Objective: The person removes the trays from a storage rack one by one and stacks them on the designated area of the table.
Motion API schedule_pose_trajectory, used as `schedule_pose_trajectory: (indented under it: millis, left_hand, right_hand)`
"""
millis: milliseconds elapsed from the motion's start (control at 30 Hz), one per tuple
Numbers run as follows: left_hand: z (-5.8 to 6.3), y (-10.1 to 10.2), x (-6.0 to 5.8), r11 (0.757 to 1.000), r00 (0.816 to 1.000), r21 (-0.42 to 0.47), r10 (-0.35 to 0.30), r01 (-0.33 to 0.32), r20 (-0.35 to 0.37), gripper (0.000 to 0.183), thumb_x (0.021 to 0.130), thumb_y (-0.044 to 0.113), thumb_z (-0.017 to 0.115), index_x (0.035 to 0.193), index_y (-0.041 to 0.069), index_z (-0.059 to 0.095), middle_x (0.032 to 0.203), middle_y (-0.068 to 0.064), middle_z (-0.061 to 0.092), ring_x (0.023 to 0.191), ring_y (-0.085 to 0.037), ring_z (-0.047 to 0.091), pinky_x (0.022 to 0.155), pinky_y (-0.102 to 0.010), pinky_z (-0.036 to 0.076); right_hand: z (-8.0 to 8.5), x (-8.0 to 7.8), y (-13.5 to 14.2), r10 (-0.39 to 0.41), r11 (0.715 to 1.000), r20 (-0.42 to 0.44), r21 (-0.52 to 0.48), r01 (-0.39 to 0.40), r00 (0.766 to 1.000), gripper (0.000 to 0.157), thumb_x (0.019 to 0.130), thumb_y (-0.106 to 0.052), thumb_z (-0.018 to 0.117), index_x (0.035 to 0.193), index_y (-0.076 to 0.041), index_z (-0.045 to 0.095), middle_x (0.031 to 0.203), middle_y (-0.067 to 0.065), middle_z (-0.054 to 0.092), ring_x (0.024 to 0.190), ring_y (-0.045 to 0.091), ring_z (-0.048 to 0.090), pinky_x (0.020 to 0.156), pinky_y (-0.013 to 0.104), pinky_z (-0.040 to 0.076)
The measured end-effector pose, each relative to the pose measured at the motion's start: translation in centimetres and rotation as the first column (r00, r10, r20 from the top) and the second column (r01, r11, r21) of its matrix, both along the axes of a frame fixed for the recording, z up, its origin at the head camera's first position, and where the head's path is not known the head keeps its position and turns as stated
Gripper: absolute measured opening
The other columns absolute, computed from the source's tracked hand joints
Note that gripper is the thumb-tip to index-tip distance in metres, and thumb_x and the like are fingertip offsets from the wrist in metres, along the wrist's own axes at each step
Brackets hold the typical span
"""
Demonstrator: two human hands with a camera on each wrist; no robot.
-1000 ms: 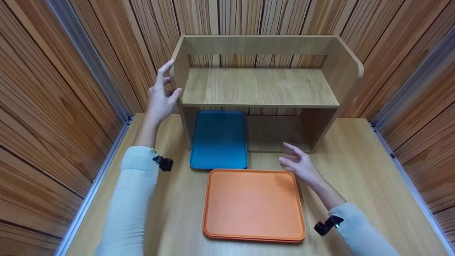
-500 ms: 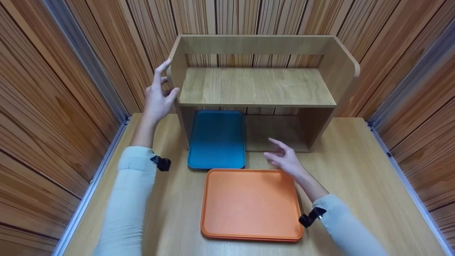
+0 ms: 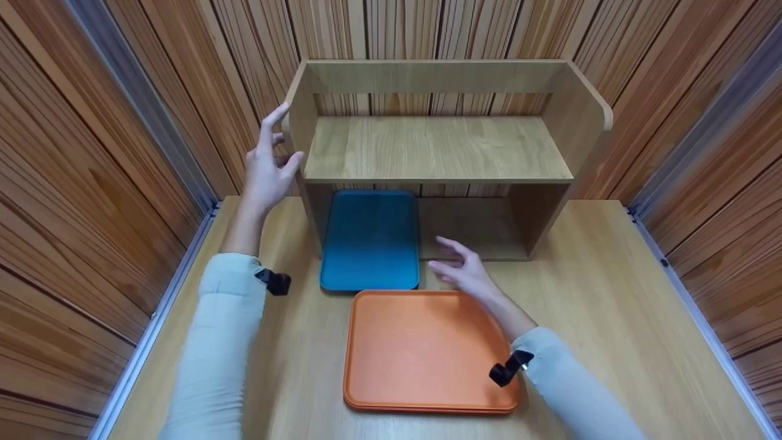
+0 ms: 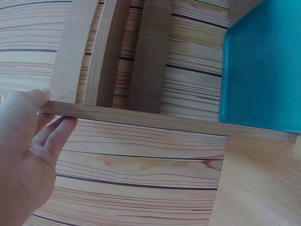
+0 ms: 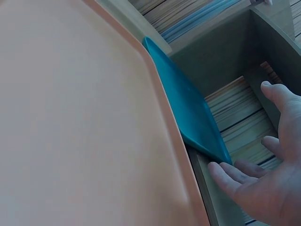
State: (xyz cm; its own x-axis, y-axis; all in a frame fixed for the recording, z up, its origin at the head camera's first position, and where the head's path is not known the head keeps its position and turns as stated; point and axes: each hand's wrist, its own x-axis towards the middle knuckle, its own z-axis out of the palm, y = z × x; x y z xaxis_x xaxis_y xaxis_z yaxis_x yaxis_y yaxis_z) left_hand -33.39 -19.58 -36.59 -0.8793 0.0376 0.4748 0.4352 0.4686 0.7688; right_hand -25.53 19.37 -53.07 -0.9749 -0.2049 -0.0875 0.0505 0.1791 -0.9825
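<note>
A wooden desktop shelf (image 3: 440,150) with two levels stands against the back wall. My left hand (image 3: 269,174) holds its left side panel near the front edge, thumb on one face and fingers on the other in the left wrist view. On the lower level, at the left, lies a blue tray (image 3: 369,244) whose near end sticks out past the shelf front. To the right of that tray my right hand (image 3: 464,269) hovers, fingers spread and holding nothing. Orange trays (image 3: 427,354), stacked, lie on the table in front, partly under the right forearm.
The wooden table (image 3: 611,293) carries everything. Wood-grain walls (image 3: 79,183) close in the back and both sides, with metal strips (image 3: 146,348) along the table's side edges. A small black camera mount (image 3: 512,368) sits on the right wrist above the orange trays.
My right hand has moved left, over the back of the orange trays toward the blue tray's right edge. The left hand keeps its hold on the shelf panel, and the trays stay put.
</note>
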Motion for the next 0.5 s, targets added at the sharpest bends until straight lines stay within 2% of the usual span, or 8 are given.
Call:
schedule_pose_trajectory:
  millis: [233, 500]
  left_hand:
    - [0.0, 0.1, 0.0, 1.000, 1.000, -0.002, 0.003, -0.003, 0.012, 0.075, 0.114, 0.006, 0.062, 0.174, 0.038, 0.031, 0.178, -0.024, 0.041, 0.153, -0.046, 0.062, 0.119, -0.065, 0.060]
    - [0.0, 0.0, 0.0, 1.000, 1.000, 0.002, -0.001, 0.001, 0.005, 0.075, 0.113, 0.005, 0.063, 0.174, 0.037, 0.032, 0.178, -0.025, 0.041, 0.154, -0.046, 0.061, 0.119, -0.064, 0.061]
  right_hand:
    - [-0.4, -0.2, -1.8, 0.010, 1.000, 0.023, -0.006, -0.010, 1.000, 0.067, 0.110, -0.013, 0.072, 0.171, -0.007, 0.045, 0.165, 0.036, 0.053, 0.129, 0.026, 0.077, 0.119, 0.057, 0.062]
    - [-0.7, -0.4, -3.3, 0.023, 0.999, 0.046, -0.024, -0.022, 0.999, 0.068, 0.112, -0.016, 0.071, 0.173, -0.008, 0.043, 0.169, 0.033, 0.048, 0.136, 0.037, 0.070, 0.126, 0.063, 0.055]
